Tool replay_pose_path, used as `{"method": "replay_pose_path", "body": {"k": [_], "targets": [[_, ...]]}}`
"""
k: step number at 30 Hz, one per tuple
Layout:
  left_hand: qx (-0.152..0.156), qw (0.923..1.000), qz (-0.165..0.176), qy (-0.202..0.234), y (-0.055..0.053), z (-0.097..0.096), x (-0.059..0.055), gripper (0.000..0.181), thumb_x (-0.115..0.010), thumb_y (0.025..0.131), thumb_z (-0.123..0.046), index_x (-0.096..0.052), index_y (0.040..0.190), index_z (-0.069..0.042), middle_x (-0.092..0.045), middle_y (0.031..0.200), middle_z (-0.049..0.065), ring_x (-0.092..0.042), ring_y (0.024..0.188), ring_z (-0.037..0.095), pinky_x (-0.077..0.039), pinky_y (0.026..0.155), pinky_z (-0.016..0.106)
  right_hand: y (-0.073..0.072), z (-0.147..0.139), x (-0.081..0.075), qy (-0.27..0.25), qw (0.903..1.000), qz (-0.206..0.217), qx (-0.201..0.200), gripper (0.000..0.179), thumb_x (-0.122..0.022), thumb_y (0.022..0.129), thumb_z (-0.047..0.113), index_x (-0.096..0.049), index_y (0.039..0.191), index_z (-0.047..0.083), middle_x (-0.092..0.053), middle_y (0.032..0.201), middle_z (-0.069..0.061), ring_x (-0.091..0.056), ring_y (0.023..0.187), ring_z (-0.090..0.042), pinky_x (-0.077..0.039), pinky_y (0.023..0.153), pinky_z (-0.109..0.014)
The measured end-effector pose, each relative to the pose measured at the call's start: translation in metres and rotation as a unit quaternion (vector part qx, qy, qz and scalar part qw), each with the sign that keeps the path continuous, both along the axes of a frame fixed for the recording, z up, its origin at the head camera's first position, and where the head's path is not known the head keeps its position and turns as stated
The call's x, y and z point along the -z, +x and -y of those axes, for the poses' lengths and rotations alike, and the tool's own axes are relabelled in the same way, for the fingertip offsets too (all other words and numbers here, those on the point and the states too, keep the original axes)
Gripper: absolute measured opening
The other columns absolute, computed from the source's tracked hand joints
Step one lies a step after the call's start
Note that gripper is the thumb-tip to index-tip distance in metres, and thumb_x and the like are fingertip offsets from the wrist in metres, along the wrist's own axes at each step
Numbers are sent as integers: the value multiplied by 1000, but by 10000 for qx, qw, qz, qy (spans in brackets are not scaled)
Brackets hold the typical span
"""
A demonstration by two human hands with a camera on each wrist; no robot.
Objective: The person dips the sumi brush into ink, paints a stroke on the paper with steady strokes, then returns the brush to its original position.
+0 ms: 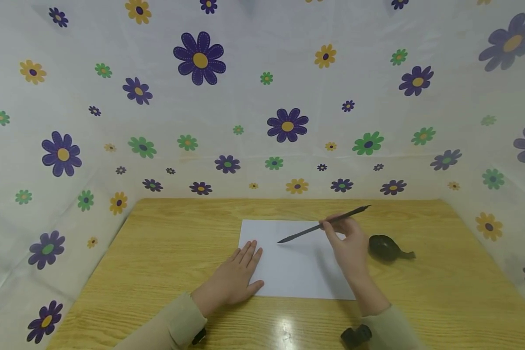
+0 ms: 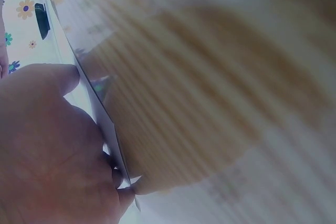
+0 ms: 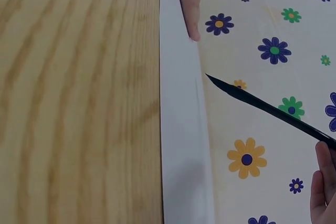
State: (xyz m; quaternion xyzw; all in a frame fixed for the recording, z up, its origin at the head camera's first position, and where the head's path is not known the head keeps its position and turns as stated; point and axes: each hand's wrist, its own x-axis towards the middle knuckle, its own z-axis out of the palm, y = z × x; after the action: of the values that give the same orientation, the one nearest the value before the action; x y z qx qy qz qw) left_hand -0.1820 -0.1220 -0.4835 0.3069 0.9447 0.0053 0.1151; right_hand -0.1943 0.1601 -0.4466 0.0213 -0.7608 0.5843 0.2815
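Note:
A white sheet of paper [image 1: 302, 272] lies on the wooden table. My left hand [image 1: 238, 277] rests flat on its left part, fingers spread and pointing away from me. In the left wrist view the left hand [image 2: 47, 145] lies along the paper's edge. My right hand [image 1: 347, 243] pinches a slim dark writing brush [image 1: 304, 233] partway along its handle. The brush slants, its pointed tip down to the left over the paper and its looped end up to the right. In the right wrist view the brush [image 3: 262, 105] tip shows apart from the paper [image 3: 181, 129].
A dark gourd-shaped object [image 1: 383, 248] with a short stem lies on the table right of the right hand. The wooden table [image 1: 166, 243] is enclosed at the back and sides by a white flowered cloth [image 1: 245, 102]. Dark bands show at both wrists.

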Motion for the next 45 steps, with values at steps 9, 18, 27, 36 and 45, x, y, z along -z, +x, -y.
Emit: {"method": "replay_pose_path", "body": {"k": [9, 18, 27, 36, 45], "targets": [[30, 10000, -32, 49, -1, 1, 3, 78, -47, 111, -50, -25, 168, -2, -17, 178, 20, -19, 166, 34, -27, 134, 49, 1, 6, 5, 381, 9992, 124, 80, 7, -75, 96, -3, -74, 102, -2, -82, 96, -18, -67, 80, 10, -49, 78, -6], [28, 10000, -17, 51, -1, 1, 3, 78, -46, 111, -51, -24, 168, -2, -16, 178, 20, -18, 166, 34, -26, 134, 49, 0, 10, 8, 465, 9986, 218, 76, 8, -76, 96, -2, -74, 104, -2, -82, 98, -17, -66, 80, 12, -50, 79, -6], [30, 10000, -57, 10, 0, 0, 1, 78, -47, 111, -50, -25, 168, -2, -17, 178, 20, -19, 166, 33, -27, 134, 48, 2, 13, 10, 1009, 9940, 365, 211, 9, -75, 97, 0, -75, 105, 3, -82, 99, -11, -77, 83, -13, -51, 84, -15], [39, 9999, -102, -48, -1, 0, 2, 78, -45, 111, -51, -25, 168, -2, -16, 178, 20, -19, 166, 33, -27, 134, 48, 3, 14, 7, 1519, 9867, 503, 271, 8, -77, 96, 3, -73, 104, 4, -81, 97, -11, -78, 89, -31, -53, 80, -29], [40, 9999, -98, -15, -1, 0, 0, 78, -46, 111, -51, -25, 168, -2, -17, 178, 20, -20, 166, 33, -27, 134, 48, 3, 14, 6, 1697, 9842, 413, 303, 9, -76, 95, 0, -74, 103, 3, -82, 97, -11, -79, 88, -31, -55, 82, -37]]}}
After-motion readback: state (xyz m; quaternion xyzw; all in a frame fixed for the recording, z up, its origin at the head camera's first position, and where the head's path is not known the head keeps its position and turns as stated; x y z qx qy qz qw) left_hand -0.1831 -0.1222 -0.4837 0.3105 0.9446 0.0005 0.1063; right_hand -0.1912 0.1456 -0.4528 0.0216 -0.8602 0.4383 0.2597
